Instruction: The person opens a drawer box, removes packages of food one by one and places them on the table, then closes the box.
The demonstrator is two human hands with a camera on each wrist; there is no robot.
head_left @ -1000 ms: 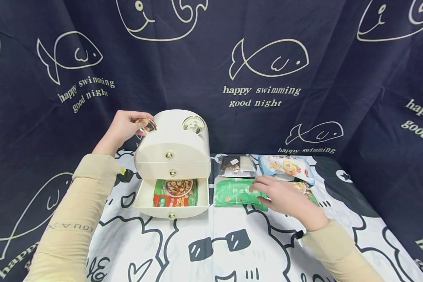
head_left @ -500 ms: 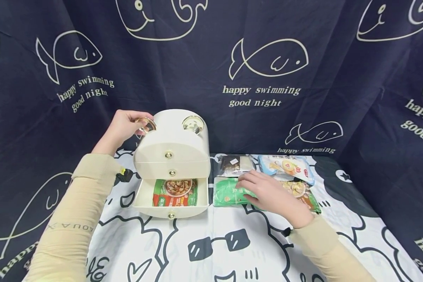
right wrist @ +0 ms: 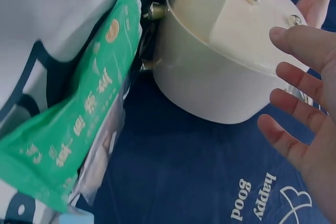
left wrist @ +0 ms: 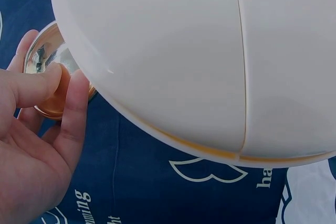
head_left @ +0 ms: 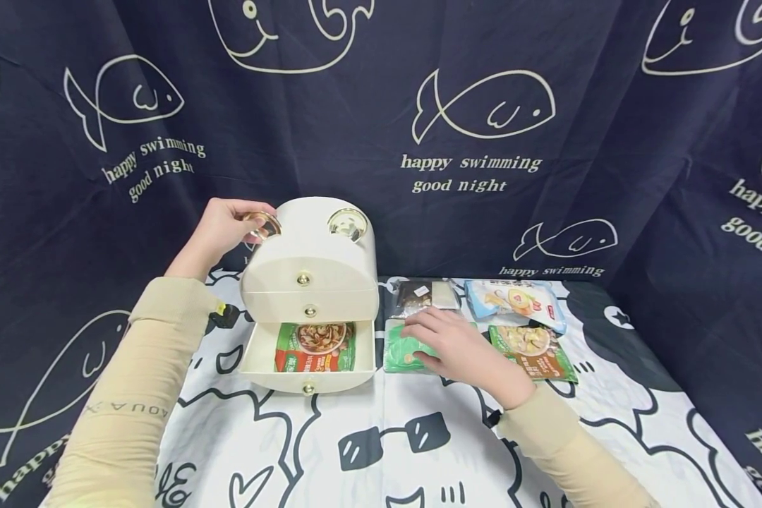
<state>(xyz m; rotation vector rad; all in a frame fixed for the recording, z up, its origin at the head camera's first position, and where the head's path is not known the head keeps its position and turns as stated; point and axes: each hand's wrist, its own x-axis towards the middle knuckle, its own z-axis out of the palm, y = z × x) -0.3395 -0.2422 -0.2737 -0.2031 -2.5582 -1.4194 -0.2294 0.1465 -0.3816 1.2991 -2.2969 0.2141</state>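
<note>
My left hand (head_left: 225,224) holds a round gold ornament (left wrist: 52,100) on the upper left of a white drawer cabinet (head_left: 307,247), thumb on its face. The cabinet's bottom drawer (head_left: 260,356) is pulled out, and a red and green food packet (head_left: 317,347) lies inside. My right hand (head_left: 460,353) hovers over a flat green packet (head_left: 398,346), covering part of it in the head view. The right wrist view shows that hand's fingers spread, apart from the green packet.
Behind the green packet lies a clear pack with dark contents (head_left: 419,296). A blue and white bag (head_left: 514,303) and a brown and green packet (head_left: 535,351) lie farther right. A second gold ornament (head_left: 348,224) is on the cabinet's right. Dark fabric (head_left: 368,127) hangs behind.
My right hand has moved left across the green packet, uncovering the brown and green packet. The left hand stays on the gold ornament.
</note>
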